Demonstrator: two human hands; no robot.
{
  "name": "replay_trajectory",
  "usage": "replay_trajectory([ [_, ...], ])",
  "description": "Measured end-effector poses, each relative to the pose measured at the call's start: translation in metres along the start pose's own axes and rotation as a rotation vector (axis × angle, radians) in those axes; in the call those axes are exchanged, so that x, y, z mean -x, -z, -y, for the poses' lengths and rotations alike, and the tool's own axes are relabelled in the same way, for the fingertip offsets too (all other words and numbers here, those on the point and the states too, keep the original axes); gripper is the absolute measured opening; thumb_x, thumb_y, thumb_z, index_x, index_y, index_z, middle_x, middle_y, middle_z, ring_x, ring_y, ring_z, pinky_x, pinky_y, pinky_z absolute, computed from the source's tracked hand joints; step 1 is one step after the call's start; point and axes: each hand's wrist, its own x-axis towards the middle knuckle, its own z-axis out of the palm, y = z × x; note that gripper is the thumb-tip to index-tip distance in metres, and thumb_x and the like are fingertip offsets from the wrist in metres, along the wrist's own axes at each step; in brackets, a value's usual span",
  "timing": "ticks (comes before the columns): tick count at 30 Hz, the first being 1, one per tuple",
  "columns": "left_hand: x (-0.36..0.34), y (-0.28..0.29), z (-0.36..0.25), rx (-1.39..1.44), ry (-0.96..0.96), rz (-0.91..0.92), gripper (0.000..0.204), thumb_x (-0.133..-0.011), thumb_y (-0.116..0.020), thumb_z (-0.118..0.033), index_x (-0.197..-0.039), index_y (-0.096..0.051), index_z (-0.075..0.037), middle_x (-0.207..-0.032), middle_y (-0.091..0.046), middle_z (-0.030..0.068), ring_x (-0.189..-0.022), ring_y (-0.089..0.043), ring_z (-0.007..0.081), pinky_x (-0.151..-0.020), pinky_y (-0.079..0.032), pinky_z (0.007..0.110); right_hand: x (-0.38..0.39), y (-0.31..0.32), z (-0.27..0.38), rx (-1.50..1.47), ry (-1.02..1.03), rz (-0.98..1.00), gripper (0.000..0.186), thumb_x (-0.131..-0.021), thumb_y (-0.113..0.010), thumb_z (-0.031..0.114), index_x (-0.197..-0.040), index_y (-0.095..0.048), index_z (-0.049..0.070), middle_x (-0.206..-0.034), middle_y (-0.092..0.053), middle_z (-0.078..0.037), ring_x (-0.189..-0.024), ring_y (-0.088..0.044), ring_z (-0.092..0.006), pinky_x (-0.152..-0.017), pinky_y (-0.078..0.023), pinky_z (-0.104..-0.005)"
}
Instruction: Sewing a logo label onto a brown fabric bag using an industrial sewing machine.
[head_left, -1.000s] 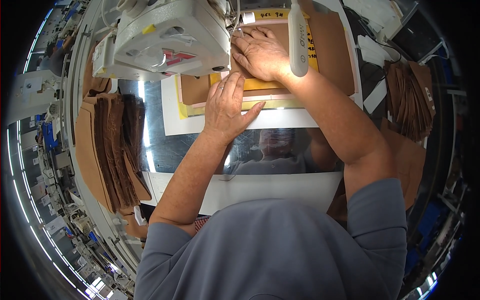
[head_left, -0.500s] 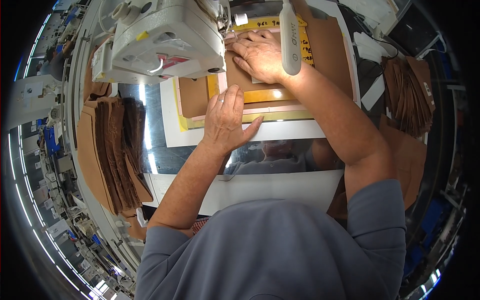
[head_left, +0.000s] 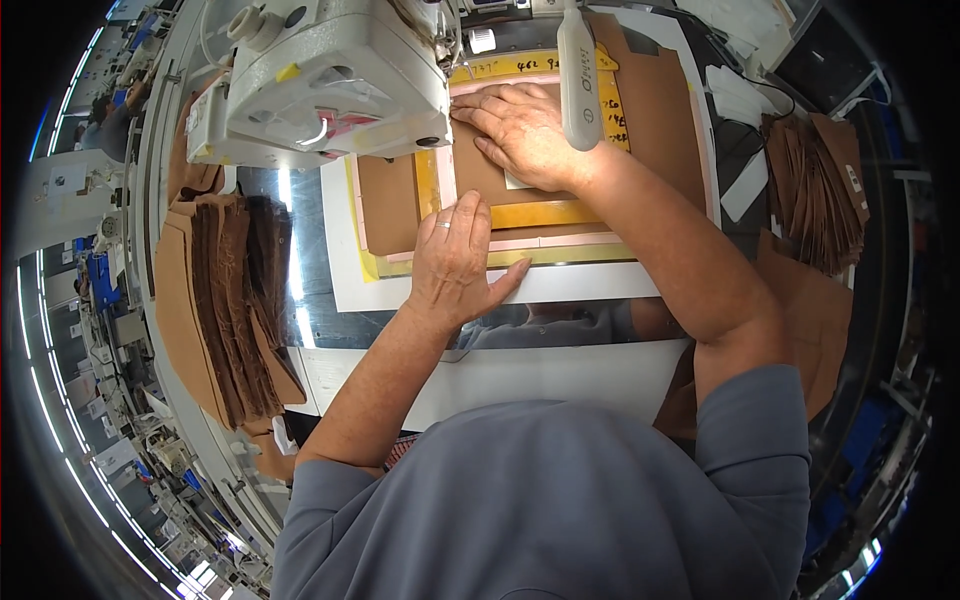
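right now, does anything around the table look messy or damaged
The brown stack at the left: its edges look ragged and stringy, unlike the neater fanned stack at the right. I see no spill.

Brown sheet [head_left: 655, 130] matt, smooth; yellow frame [head_left: 545, 214] glossy, plastic-looking; metal plate [head_left: 345, 327] shiny; stacked pieces [head_left: 222, 310] rough-edged.

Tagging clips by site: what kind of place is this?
Probably a sewing workshop: a white sewing machine, a stack of brown pieces at left, and a fanned brown bundle at right.
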Motion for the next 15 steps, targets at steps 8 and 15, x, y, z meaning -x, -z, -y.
replay_trajectory([
  [8, 0.01, 0.005, -0.008, 0.022, 0.007, 0.029, 0.078, -0.082, -0.076, -0.049, -0.128, -0.059, 0.012, -0.13, -0.059, 0.0251, -0.108, -0.061, 0.0351, -0.094, -0.044, 0.045, 0.008, -0.013, 0.004, -0.023, 0.016, -0.06, 0.039, -0.097, -0.063, 0.023, -0.133, -0.063, 0.007, -0.133, -0.063, -0.007, -0.127, -0.056, -0.0262, -0.111, -0.046, -0.0408],
  [15, 0.02, 0.007, -0.014, 0.017, 0.013, 0.053, 0.08, -0.081, -0.077, -0.049, -0.129, -0.058, 0.012, -0.131, -0.059, 0.0252, -0.109, -0.061, 0.0352, -0.096, -0.045, 0.046, 0.018, -0.006, 0.018, 0.033, 0.011, 0.011, 0.039, -0.096, -0.063, 0.024, -0.131, -0.064, 0.005, -0.13, -0.063, -0.008, -0.126, -0.057, -0.0259, -0.109, -0.048, -0.0407],
])
